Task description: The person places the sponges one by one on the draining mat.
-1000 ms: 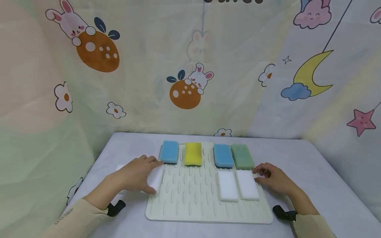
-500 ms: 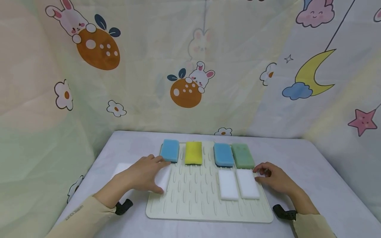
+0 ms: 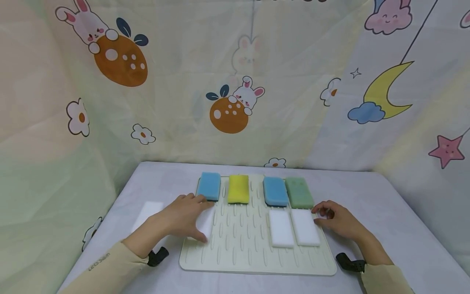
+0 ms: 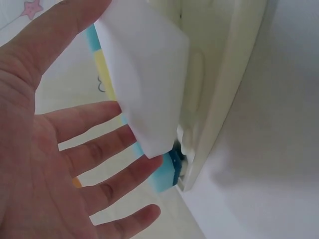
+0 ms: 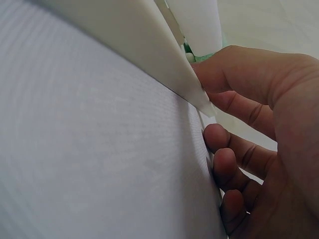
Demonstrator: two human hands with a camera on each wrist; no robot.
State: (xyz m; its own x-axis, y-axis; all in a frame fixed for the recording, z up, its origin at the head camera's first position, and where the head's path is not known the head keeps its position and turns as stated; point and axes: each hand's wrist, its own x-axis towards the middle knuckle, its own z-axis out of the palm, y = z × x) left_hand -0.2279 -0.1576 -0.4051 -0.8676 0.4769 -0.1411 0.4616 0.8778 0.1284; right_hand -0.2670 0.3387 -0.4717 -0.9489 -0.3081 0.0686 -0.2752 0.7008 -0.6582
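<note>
My left hand [image 3: 183, 218] pinches a white sponge block [image 3: 206, 222] between thumb and spread fingertips, over the left side of a cream ridged mat [image 3: 235, 261]. In the left wrist view that white sponge [image 4: 144, 74] is tilted, with the thumb at its upper end and fingertips along its side. A blue sponge [image 3: 209, 186] lies just beyond it. On the opposite side, my right hand [image 3: 339, 220] holds the mat's right edge with thumb and curled fingers, seen close up as the mat rim [image 5: 149, 50]. Beside it lie two white sponges [image 3: 281, 228].
Along the mat's far edge lie a yellow sponge [image 3: 238, 189], another blue sponge [image 3: 275, 191] and a green sponge [image 3: 299, 192]. More white material [image 3: 147, 213] lies on the white-covered table, partly behind my left forearm. A printed curtain [image 3: 176, 102] stands behind the table.
My left hand has shifted right with the white sponge, further over the mat, uncovering more white material at the left. My right hand stays at the mat's edge.
</note>
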